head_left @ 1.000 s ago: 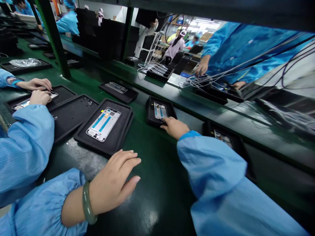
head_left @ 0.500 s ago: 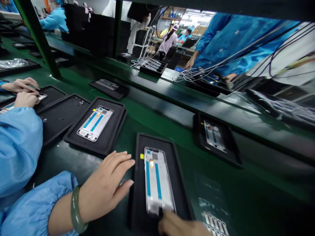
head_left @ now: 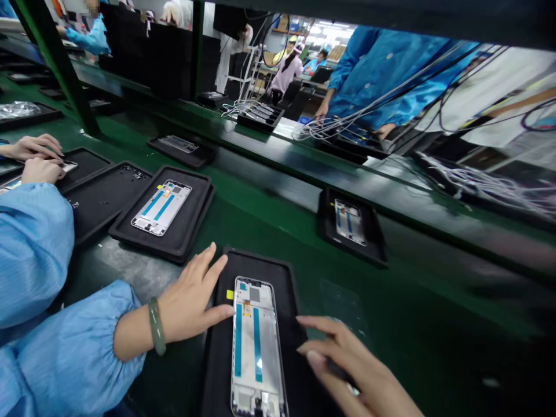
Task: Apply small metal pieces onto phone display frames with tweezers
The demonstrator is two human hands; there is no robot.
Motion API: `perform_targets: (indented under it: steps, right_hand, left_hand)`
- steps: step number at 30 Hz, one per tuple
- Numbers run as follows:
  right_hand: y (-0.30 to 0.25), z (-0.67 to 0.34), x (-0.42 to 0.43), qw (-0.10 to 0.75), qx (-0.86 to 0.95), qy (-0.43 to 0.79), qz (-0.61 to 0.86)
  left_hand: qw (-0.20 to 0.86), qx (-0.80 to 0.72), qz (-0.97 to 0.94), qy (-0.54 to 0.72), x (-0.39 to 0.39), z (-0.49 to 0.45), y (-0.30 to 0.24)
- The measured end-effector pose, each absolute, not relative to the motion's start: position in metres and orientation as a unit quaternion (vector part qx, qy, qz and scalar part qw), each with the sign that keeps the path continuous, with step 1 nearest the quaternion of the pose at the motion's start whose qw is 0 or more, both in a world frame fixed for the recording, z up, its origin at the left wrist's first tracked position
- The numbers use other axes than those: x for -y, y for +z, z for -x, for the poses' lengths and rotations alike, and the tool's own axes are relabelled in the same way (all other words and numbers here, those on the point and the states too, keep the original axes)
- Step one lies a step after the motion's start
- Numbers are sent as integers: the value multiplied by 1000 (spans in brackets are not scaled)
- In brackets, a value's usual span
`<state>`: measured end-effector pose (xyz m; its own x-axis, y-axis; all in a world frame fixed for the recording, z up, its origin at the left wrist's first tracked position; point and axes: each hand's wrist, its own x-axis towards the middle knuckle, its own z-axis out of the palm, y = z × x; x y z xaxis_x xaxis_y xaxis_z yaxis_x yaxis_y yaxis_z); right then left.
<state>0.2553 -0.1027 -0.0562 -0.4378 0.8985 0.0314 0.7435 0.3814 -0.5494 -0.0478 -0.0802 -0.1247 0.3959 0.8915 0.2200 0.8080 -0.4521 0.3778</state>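
Observation:
A phone mid-frame [head_left: 268,336], silvery with two blue strips and a yellow tab, lies in a black tray [head_left: 284,289] before me. My left hand [head_left: 189,301], with a green bangle at its wrist, rests at the tray's left rim. Its fingers are spread and hold nothing; the thumb reaches the phone frame's left edge. Over the tray's right side is my right hand [head_left: 351,362], apart from the phone frame. Its forefinger is extended while other fingers curl around a dark object mostly hidden under the palm.
Another phone frame [head_left: 163,207] lies in stacked trays to the left, beside a co-worker's hands [head_left: 41,159]. A further tray [head_left: 373,231] holds one at the back right. Clear plastic film [head_left: 341,298] lies right of my tray. Cables [head_left: 490,185] run along the shelf behind.
My right hand has lifted off the phone frame's lower end and moved right and up. My left hand has spread its fingers at the tray's rim. The view has shifted.

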Motion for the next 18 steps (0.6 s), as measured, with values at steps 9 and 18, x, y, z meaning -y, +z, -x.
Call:
perform_targets:
  steps: [9,18]
  right_hand:
    - [-65,-316,113,492,432,397,643]
    - [-118,-321,133,563,292,505,586]
  left_hand:
    - [94,-503,-842,171,86,47,-147]
    - [111,-506,-846,122,110,56,-155]
